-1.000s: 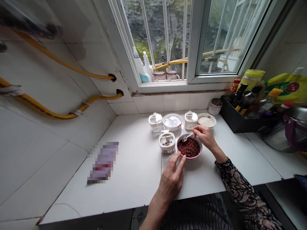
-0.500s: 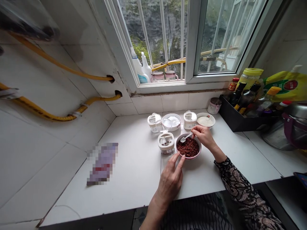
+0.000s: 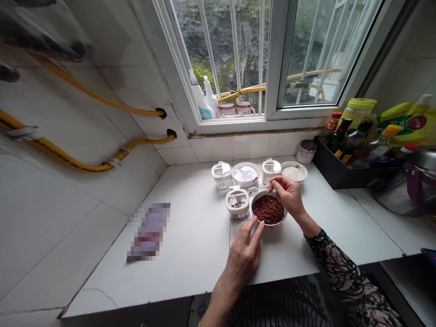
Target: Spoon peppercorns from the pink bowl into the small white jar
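A bowl of dark red peppercorn-like bits point(image 3: 268, 209) stands on the white counter. My left hand point(image 3: 245, 250) rests its fingertips on the bowl's near left rim, fingers apart. Pinched in my right hand point(image 3: 286, 195) is a small white spoon point(image 3: 258, 188), held over the bowl's far rim. Just left of the bowl is a clear jar with a cream rim point(image 3: 237, 204), a few bits inside. Behind stand two similar jars point(image 3: 221, 175) point(image 3: 271, 171), a bowl of white powder point(image 3: 245, 174) and a bowl of pale grains point(image 3: 294, 172).
A black box of bottles point(image 3: 340, 175) stands at the right, beside a metal pot point(image 3: 391, 200). A lidded jar point(image 3: 306, 151) is near the wall. On the left of the counter lies a blurred purple packet point(image 3: 149, 232). The window is behind.
The spoon in my right hand has risen from the red bits towards the bowl's far left rim. My left hand has stayed at the bowl. The view has shifted slightly.
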The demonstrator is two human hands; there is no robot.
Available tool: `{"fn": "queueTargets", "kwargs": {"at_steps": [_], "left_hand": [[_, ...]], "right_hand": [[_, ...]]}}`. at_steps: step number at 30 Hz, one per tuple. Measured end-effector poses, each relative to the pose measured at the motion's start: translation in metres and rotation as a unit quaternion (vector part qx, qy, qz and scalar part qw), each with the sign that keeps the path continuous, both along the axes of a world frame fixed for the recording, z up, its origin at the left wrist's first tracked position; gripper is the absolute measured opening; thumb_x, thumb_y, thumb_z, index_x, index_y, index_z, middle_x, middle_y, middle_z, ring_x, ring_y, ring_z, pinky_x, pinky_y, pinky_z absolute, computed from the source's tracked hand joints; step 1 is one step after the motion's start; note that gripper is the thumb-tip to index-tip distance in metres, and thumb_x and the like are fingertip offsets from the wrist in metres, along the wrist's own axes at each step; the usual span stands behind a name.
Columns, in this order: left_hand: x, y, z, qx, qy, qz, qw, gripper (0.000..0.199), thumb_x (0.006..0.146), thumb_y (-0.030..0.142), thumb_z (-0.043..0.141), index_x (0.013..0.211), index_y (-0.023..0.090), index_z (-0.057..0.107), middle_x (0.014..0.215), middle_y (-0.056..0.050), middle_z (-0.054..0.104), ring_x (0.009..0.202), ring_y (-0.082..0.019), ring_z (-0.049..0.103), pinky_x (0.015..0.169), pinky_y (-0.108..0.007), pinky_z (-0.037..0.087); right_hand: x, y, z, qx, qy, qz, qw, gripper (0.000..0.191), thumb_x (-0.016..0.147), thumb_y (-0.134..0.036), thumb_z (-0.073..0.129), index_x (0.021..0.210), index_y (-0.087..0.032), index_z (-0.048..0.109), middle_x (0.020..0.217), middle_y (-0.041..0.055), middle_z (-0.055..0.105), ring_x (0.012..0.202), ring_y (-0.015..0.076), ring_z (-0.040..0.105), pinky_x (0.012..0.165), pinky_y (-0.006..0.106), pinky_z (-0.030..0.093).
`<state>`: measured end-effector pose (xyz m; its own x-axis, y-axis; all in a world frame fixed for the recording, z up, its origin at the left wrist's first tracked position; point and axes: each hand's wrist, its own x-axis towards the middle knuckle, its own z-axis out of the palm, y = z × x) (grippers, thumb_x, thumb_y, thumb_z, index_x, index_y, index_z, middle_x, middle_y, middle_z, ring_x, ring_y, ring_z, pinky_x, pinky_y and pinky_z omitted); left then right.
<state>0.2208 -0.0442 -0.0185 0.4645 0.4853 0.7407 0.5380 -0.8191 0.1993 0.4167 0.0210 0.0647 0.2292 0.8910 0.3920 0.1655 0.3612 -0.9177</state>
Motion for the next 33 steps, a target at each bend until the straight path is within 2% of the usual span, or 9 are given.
{"fn": "queueTargets", "kwargs": {"at_steps": [3, 5, 7, 12, 17, 20, 23, 29, 33], "left_hand": [[0.000, 0.000, 0.000, 0.005, -0.002, 0.002, 1.000, 0.075, 0.089, -0.004, 0.041, 0.159, 0.020, 0.031, 0.139, -0.018, 0.056, 0.134, -0.027, 0.054, 0.102, -0.042, 0.058], [0.000, 0.001, -0.001, 0.005, -0.003, 0.001, 1.000, 0.076, 0.089, -0.005, 0.041, 0.159, 0.020, 0.030, 0.139, -0.018, 0.056, 0.135, -0.027, 0.054, 0.103, -0.042, 0.057], [-0.001, 0.001, -0.002, 0.003, -0.001, 0.000, 1.000, 0.076, 0.088, -0.005, 0.042, 0.159, 0.020, 0.031, 0.140, -0.018, 0.055, 0.136, -0.027, 0.053, 0.104, -0.042, 0.056], [-0.002, 0.000, -0.002, -0.005, -0.001, -0.005, 1.000, 0.074, 0.089, -0.005, 0.042, 0.158, 0.020, 0.033, 0.142, -0.018, 0.054, 0.138, -0.028, 0.051, 0.107, -0.043, 0.055], [-0.002, -0.001, 0.000, -0.025, -0.002, -0.004, 1.000, 0.072, 0.091, -0.004, 0.042, 0.158, 0.020, 0.031, 0.145, -0.018, 0.051, 0.139, -0.028, 0.051, 0.105, -0.042, 0.056], [-0.002, -0.001, 0.001, -0.026, 0.000, 0.002, 1.000, 0.072, 0.093, -0.003, 0.041, 0.159, 0.019, 0.028, 0.143, -0.019, 0.053, 0.138, -0.027, 0.052, 0.106, -0.042, 0.055], [-0.002, -0.001, 0.002, -0.024, 0.005, 0.002, 1.000, 0.072, 0.093, -0.003, 0.042, 0.159, 0.018, 0.027, 0.143, -0.018, 0.053, 0.138, -0.026, 0.051, 0.107, -0.042, 0.054], [-0.002, 0.000, 0.003, -0.006, 0.009, 0.005, 1.000, 0.071, 0.091, -0.005, 0.044, 0.158, 0.015, 0.031, 0.141, -0.020, 0.054, 0.139, -0.028, 0.050, 0.109, -0.042, 0.053], [-0.001, 0.000, 0.003, -0.002, 0.003, 0.006, 1.000, 0.071, 0.092, -0.004, 0.044, 0.158, 0.017, 0.031, 0.141, -0.019, 0.055, 0.138, -0.027, 0.052, 0.107, -0.043, 0.054]], "right_hand": [[-0.015, -0.006, -0.004, 0.124, -0.127, 0.010, 0.984, 0.011, 0.092, -0.027, 0.058, 0.090, -0.021, 0.068, 0.073, 0.0038, 0.074, 0.063, 0.0169, 0.068, 0.061, 0.028, 0.053], [-0.020, -0.009, -0.006, 0.185, -0.208, 0.028, 0.960, 0.013, 0.093, -0.022, 0.057, 0.090, -0.021, 0.069, 0.079, 0.0047, 0.076, 0.069, 0.0177, 0.070, 0.067, 0.029, 0.055], [-0.017, -0.010, -0.006, 0.200, -0.230, 0.023, 0.952, 0.014, 0.095, -0.020, 0.055, 0.091, -0.021, 0.069, 0.081, 0.0044, 0.076, 0.070, 0.0172, 0.071, 0.068, 0.028, 0.055], [0.010, -0.006, 0.001, 0.105, -0.197, -0.028, 0.974, 0.015, 0.093, -0.023, 0.055, 0.087, -0.020, 0.068, 0.065, 0.0008, 0.069, 0.059, 0.0163, 0.064, 0.063, 0.028, 0.052], [0.019, -0.003, 0.000, -0.012, -0.266, -0.004, 0.964, 0.018, 0.088, -0.019, 0.053, 0.078, -0.021, 0.068, 0.063, 0.0016, 0.068, 0.059, 0.0170, 0.062, 0.062, 0.028, 0.047], [0.013, -0.003, -0.004, -0.033, -0.279, 0.017, 0.959, 0.018, 0.086, -0.017, 0.054, 0.076, -0.022, 0.068, 0.065, 0.0018, 0.070, 0.060, 0.0169, 0.062, 0.062, 0.028, 0.045], [0.010, -0.002, -0.005, -0.055, -0.242, 0.031, 0.968, 0.019, 0.086, -0.017, 0.054, 0.073, -0.022, 0.067, 0.061, 0.0006, 0.069, 0.058, 0.0164, 0.063, 0.063, 0.027, 0.046], [0.014, 0.001, -0.004, -0.093, -0.193, 0.026, 0.976, 0.017, 0.082, -0.017, 0.056, 0.068, -0.021, 0.065, 0.057, -0.0009, 0.070, 0.057, 0.0162, 0.064, 0.064, 0.028, 0.047], [0.015, 0.002, -0.004, -0.113, -0.162, 0.025, 0.980, 0.016, 0.083, -0.020, 0.057, 0.071, -0.020, 0.067, 0.057, -0.0003, 0.071, 0.057, 0.0165, 0.064, 0.064, 0.028, 0.047]]}}
